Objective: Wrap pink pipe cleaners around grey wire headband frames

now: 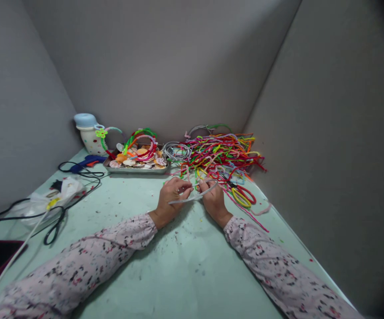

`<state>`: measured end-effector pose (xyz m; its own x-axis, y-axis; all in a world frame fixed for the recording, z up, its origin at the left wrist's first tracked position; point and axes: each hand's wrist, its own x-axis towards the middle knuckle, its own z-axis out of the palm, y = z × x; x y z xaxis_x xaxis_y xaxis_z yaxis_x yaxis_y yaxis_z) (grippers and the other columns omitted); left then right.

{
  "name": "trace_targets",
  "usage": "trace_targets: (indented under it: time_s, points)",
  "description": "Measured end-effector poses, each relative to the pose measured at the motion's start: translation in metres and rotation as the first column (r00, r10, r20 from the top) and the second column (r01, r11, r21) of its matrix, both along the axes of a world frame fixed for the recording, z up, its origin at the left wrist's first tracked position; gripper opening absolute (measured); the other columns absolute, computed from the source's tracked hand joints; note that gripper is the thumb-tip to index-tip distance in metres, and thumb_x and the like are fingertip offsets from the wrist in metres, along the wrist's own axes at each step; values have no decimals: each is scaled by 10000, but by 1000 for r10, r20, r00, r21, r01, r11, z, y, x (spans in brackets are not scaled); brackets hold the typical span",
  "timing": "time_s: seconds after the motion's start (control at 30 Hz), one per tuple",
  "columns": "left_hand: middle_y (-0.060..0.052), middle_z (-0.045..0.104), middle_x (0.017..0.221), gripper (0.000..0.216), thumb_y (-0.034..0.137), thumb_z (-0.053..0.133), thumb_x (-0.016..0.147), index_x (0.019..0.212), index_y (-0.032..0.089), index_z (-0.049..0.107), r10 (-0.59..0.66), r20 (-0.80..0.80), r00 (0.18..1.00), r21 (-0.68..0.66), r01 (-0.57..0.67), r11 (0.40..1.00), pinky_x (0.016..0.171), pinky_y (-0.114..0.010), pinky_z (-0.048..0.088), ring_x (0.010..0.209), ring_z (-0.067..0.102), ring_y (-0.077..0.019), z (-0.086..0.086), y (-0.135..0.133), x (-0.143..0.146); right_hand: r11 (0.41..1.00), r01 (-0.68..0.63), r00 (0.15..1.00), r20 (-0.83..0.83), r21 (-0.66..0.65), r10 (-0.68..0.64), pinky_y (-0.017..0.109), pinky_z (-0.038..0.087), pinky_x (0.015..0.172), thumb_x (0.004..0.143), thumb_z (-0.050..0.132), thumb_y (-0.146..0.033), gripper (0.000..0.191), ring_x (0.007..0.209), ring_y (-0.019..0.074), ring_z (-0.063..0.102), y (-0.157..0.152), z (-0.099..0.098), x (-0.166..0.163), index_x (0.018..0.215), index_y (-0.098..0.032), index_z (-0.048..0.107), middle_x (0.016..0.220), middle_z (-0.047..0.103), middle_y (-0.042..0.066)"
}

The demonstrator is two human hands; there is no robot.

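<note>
Above the middle of the table, both hands pinch a white pipe cleaner (188, 199), which loops round with one end pointing left. My left hand (172, 197) is closed, thumb and fingertips together on one part of it. Facing it, my right hand (214, 201) is closed on another part, near the curve of the loop. The fingertips of the two hands are close together. Just beyond them lies a heap of coloured pipe cleaners (221, 153). Scissors with red and yellow handles (242, 196) rest right of my right hand.
A metal tray (135, 172) holds shells and colourful rings. Coiled grey wire (177, 151) sits beside it. Further left are a bottle with a blue cap (90, 135), a blue tool (87, 163), a black cable (56, 232) and a plastic bag (64, 195). Walls stand behind and beside the table.
</note>
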<state>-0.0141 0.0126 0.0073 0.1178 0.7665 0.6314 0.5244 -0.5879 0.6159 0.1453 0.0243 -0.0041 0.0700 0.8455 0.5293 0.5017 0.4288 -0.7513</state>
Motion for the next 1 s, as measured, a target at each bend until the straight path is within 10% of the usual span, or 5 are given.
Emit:
trace_targets:
  time_s: [1.0]
  points:
    - [-42,669,839,123,252,601,824,900,202,684,3,-102,995,60,3,998,767,-322,449,804,603,-172,2,0,0,998,-69,990,-121,-15,67,248,394,552,892,424,-334,271,533,134,517,-5,1,-1,683,-195,525,585,558,-16]
